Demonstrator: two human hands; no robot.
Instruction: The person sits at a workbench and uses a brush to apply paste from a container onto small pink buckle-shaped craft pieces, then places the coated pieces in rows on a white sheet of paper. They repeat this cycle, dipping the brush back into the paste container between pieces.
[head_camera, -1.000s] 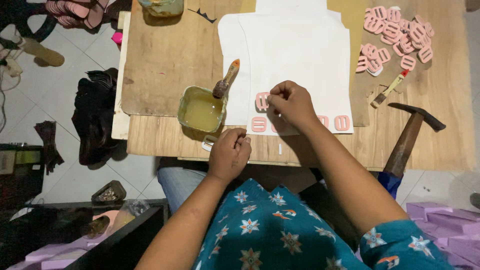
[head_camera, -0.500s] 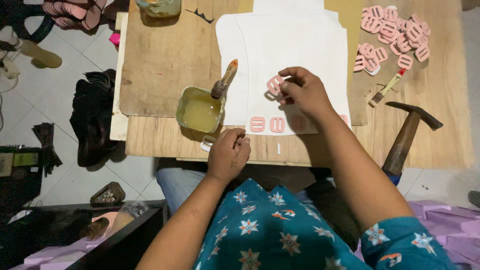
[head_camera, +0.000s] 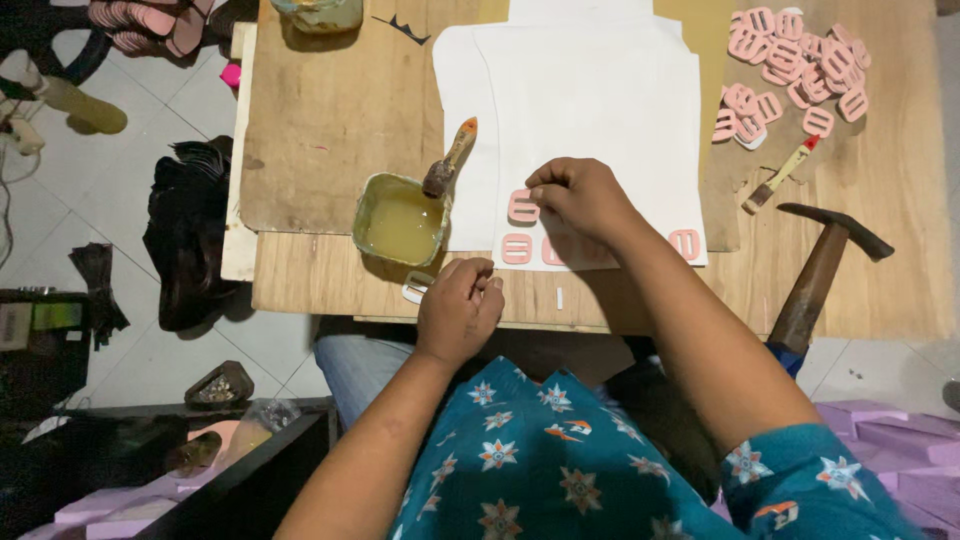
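Wooden table (head_camera: 900, 260): white sheets (head_camera: 590, 110), glue tub (head_camera: 398, 218), hammer (head_camera: 815, 275).

Teal short-sleeved top with white and orange star-like flowers, blue jeans.

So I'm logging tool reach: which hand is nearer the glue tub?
Left. The left hand rests just below and right of the glue tub; the right hand is farther right, on the white sheet.

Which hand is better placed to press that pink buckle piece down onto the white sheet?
The right hand. Its fingers are already on the pink buckle piece, over the white sheet above the row of laid pieces. The left hand rests curled at the workboard's near edge, beside the glue tub.
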